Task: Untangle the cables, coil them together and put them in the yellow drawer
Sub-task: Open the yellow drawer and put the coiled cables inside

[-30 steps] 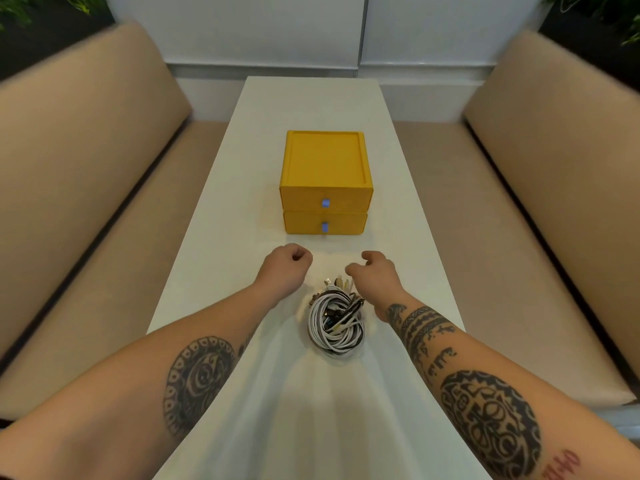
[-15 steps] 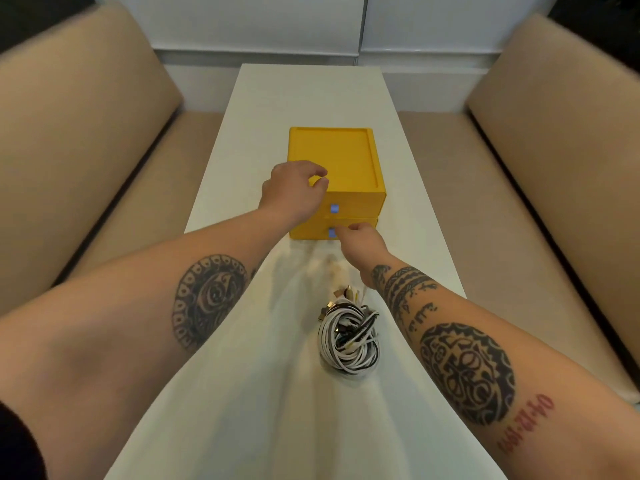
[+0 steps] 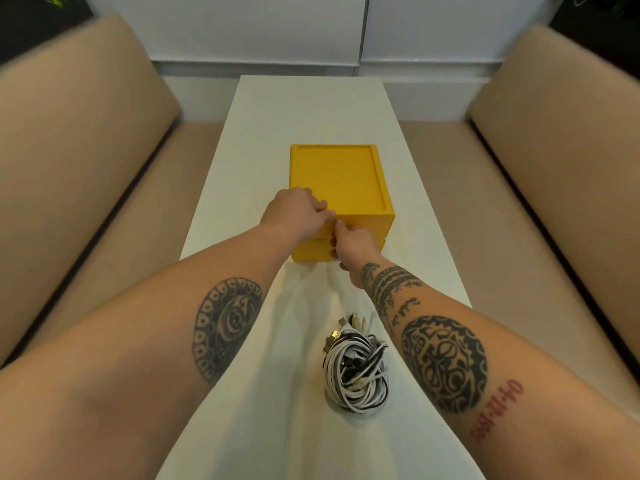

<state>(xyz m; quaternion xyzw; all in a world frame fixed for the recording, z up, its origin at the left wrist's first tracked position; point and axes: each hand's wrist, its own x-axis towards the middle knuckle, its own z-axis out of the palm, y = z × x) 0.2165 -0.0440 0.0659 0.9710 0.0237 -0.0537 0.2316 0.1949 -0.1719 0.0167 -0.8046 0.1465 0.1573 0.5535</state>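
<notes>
At twelve o'clock on the white table I see the yellow drawer unit, with both drawer fronts looking flush. The left hand grips its top front corner on the nine o'clock side, fingers curled over the edge. The right hand sits against the drawer fronts just beside it, fingers curled; what they pinch is hidden, so I cannot tell its hold. The coiled cables, white and black, lie at six o'clock of the unit, well apart from both hands. Beige benches flank the table at nine and three o'clock.
</notes>
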